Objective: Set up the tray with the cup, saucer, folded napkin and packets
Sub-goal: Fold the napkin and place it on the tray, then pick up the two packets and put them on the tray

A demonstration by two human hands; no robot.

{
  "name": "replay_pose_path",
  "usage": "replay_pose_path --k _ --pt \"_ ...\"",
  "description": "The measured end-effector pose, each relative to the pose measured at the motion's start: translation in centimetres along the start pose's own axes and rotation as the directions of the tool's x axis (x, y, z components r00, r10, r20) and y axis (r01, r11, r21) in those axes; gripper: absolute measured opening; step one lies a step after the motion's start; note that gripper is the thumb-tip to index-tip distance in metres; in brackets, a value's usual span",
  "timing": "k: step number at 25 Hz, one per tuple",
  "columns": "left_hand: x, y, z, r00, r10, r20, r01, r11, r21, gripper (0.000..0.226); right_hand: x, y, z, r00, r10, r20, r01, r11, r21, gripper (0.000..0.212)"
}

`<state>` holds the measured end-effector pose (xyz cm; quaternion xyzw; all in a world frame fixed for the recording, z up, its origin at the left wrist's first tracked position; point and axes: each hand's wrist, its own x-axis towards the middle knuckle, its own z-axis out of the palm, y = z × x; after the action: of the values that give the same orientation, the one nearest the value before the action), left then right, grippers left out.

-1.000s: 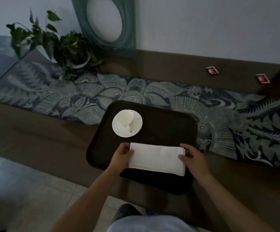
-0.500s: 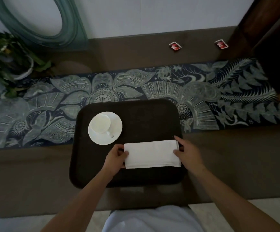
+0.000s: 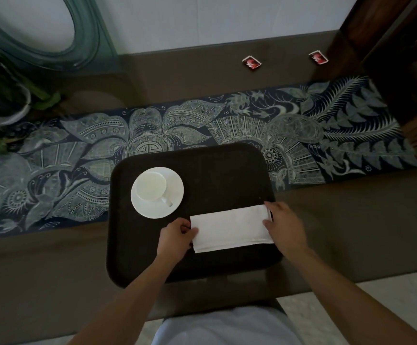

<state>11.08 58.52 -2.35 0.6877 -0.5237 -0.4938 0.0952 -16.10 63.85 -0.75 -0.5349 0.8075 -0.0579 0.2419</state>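
- On the tray [image 3: 227, 170] we see bare room in its upper right part, beside the cup [image 3: 152, 186] and saucer [image 3: 172, 205].
- The napkin [image 3: 229, 229] fills the lower right of the tray.
- The two packets [image 3: 252, 62] [image 3: 318, 57] lie at upper right on open brown tabletop [image 3: 177, 78]; a dark wooden post [image 3: 366, 33] stands just right of them.
- A plant [image 3: 0, 100] crowds the left edge.

No text can be read anywhere. The two red packets [image 3: 252, 62] [image 3: 318, 57] are too small and blurred to read.

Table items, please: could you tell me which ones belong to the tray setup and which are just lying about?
Part of the job:
tray
cup on saucer
folded napkin, gripped by left hand and right hand
two red packets, not yet on the tray

Just lying about:
potted plant
patterned runner
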Motion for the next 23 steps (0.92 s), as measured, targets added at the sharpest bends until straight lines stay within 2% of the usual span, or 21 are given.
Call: replay_pose_path --k 2,5,8,12,15,18,21,23 --pt "0.1 0.0 -0.1 1.0 0.008 -0.002 -0.008 0.998 0.07 0.009 -0.1 -0.1 0.2 1.0 -0.009 0.023 0.011 0.997 -0.078 0.053" --pt "0.1 0.4 -0.3 1.0 0.016 -0.024 -0.009 0.962 0.273 0.014 -0.2 -0.4 0.5 0.999 -0.008 0.048 0.018 0.98 -0.199 0.052" --pt "-0.2 1.2 -0.5 0.998 0.054 -0.03 -0.034 0.889 0.456 0.02 -0.1 -0.7 0.4 1.0 -0.006 0.022 0.012 0.958 -0.285 0.052" --pt "-0.6 2.4 -1.0 0.982 0.182 0.051 -0.172 0.747 0.642 0.024 0.0 -0.8 0.2 0.999 -0.002 0.035 0.014 0.943 -0.334 0.052" --pt "-0.7 4.1 -1.4 0.948 0.286 0.139 -0.301 0.663 0.685 0.026 -0.1 -1.0 -0.7 0.998 -0.051 0.035 0.06 0.932 -0.358 0.053" --pt "0.1 6.3 -1.8 0.893 0.341 0.293 -0.447 0.606 0.658 0.031 0.3 -1.1 -2.2 0.996 -0.093 0.015 0.093 0.929 -0.358 0.051" --pt "2.1 9.1 -2.1 0.828 0.351 0.437 -0.56 0.501 0.66 0.045 1.7 -0.7 -4.0 0.993 -0.103 0.053 0.114 0.94 -0.321 0.051" --pt "3.5 11.0 -2.1 0.809 0.368 0.459 -0.584 0.411 0.7 0.058 3.2 -0.4 -5.7 0.991 -0.112 0.08 0.133 0.932 -0.338 0.053"
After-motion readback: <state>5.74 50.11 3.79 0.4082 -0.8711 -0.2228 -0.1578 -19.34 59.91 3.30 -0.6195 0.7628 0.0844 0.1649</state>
